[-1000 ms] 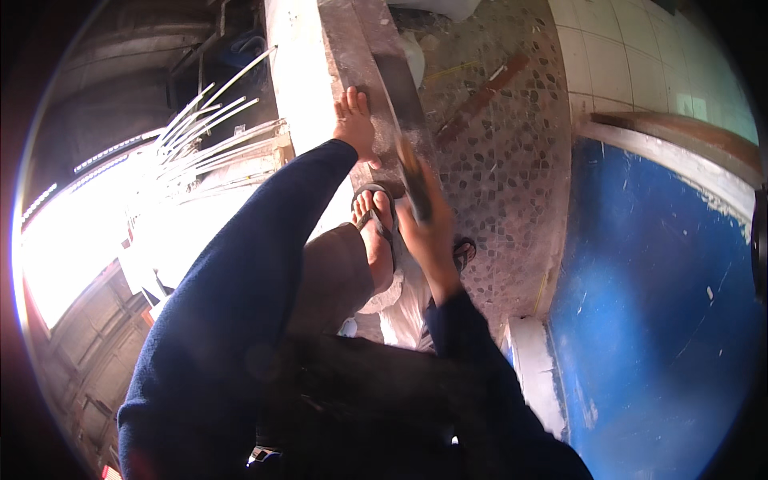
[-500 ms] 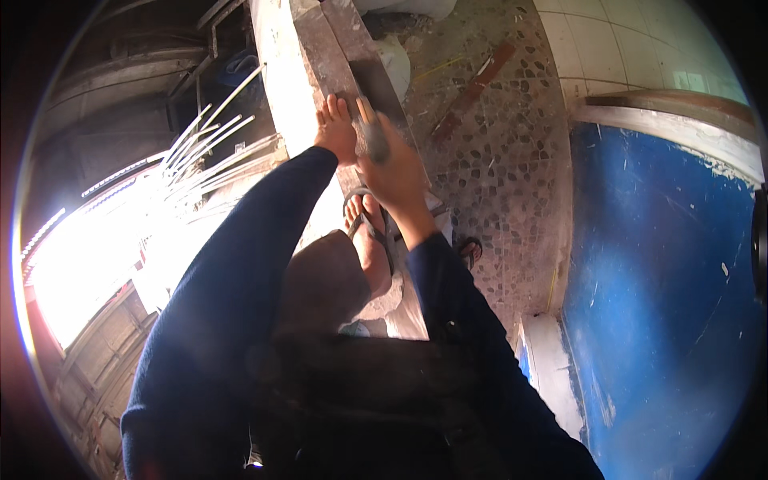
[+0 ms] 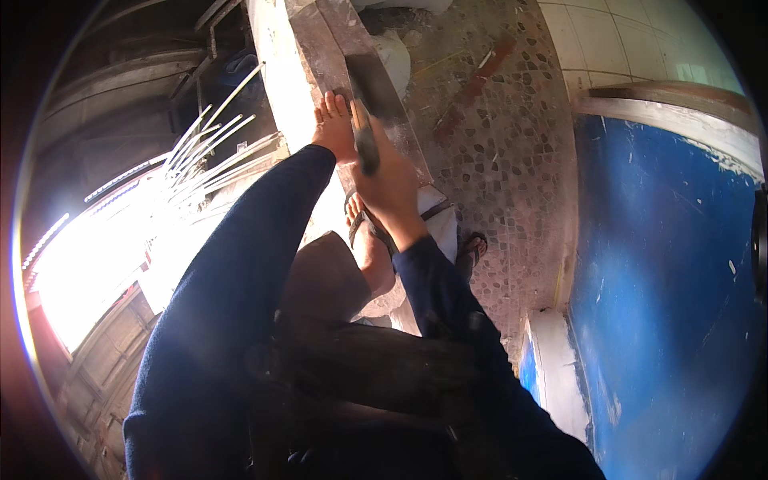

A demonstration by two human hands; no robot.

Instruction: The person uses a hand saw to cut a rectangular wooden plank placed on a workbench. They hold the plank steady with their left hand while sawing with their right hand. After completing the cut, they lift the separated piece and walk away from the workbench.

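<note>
A long brown-grey wooden piece [image 3: 324, 44] runs away from me. My left hand [image 3: 334, 132] lies flat on its left side, fingers stretched forward and apart. Close to its right, my right hand [image 3: 390, 182] is closed around a dark, elongated hand tool [image 3: 367, 150] with a tan part at its far end. The tool's exact kind cannot be made out. It lies over the wooden piece, beside my left fingers; its underside is hidden. Both wrists come out of dark blue sleeves.
My sandalled foot [image 3: 370, 244] stands below the hands, with the other sandal [image 3: 474, 250] on the stone-patterned floor [image 3: 512, 184]. A reddish strip [image 3: 484, 76] lies farther off. Thin pale sticks [image 3: 208, 152] jut out at left. A blue panel [image 3: 656, 280] stands at right.
My right hand and the tool have shifted slightly left and tilted a little, with the right forearm following. My left hand has stayed almost in place.
</note>
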